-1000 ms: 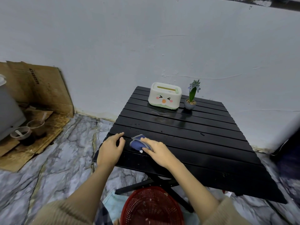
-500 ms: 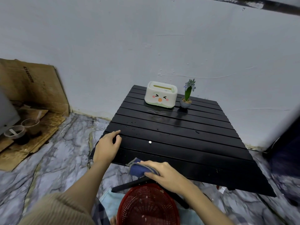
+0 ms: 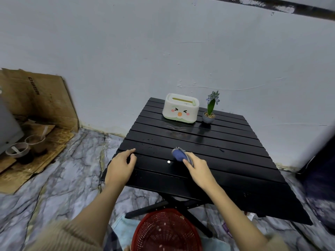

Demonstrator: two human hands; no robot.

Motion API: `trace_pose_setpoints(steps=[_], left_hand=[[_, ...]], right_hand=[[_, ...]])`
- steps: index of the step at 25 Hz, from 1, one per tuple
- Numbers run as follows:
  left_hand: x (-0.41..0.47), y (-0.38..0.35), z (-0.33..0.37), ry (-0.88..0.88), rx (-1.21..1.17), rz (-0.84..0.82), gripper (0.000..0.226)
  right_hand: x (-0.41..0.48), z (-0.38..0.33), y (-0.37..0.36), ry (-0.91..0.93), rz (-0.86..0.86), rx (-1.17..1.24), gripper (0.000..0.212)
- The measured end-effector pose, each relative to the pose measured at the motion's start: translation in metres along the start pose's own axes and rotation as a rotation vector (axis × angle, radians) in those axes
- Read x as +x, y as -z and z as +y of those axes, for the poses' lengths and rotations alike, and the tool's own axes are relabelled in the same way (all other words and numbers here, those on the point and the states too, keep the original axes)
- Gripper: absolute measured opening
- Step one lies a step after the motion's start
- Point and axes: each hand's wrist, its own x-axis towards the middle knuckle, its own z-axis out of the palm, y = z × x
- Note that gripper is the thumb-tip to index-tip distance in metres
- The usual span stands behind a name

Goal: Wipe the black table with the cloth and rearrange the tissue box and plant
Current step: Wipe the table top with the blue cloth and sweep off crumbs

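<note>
The black slatted table [image 3: 226, 147] stands against the wall. At its far edge sit a white tissue box [image 3: 180, 111] with a cartoon face and, just to its right, a small potted plant [image 3: 210, 109] with a blue flower. My right hand [image 3: 198, 169] presses a bunched blue cloth [image 3: 179, 154] onto the near middle of the table. A small white speck [image 3: 169, 161] lies on the slats just left of the cloth. My left hand [image 3: 121, 165] rests on the table's near left corner, fingers curled, holding nothing.
A red mesh basket [image 3: 165, 232] sits on the floor under the table's near edge, on a light blue cloth. Cardboard [image 3: 36, 98] and two cups [image 3: 27, 147] lie at the left by the wall. A dark object [image 3: 320, 171] stands at the right.
My right hand pulled the cloth back to the table's near edge, then pushed it forward and right onto the slats. The white speck came into view. The left hand stayed put.
</note>
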Motion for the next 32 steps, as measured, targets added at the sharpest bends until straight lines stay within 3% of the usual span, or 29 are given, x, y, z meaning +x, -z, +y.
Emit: trace_pose_setpoints(steps=[3,6,10,16,21,28,32], left_hand=[[0.000,-0.001,0.000,-0.006,0.001,0.005,0.038],[0.000,0.000,0.000,-0.005,0.008,0.008,0.038],[0.000,-0.001,0.001,-0.004,0.011,0.021,0.038],[0.000,-0.001,0.001,0.001,0.007,0.031,0.037],[0.000,0.000,0.001,-0.009,0.013,0.023,0.037],[0.001,-0.001,-0.003,-0.013,0.016,0.013,0.037],[0.001,-0.002,-0.005,-0.013,0.013,-0.006,0.037]], right_hand=[[0.009,-0.002,-0.021,0.039,0.006,-0.204,0.035],[0.016,-0.002,-0.023,0.069,-0.025,-0.226,0.039],[0.020,0.002,-0.021,0.107,-0.196,-0.124,0.041],[0.005,-0.011,-0.018,0.179,-0.349,0.109,0.027],[-0.025,-0.018,-0.013,0.220,-0.454,0.087,0.032],[-0.082,-0.002,-0.027,0.490,-0.323,-0.231,0.053],[-0.103,0.023,-0.028,0.572,-0.263,-0.376,0.049]])
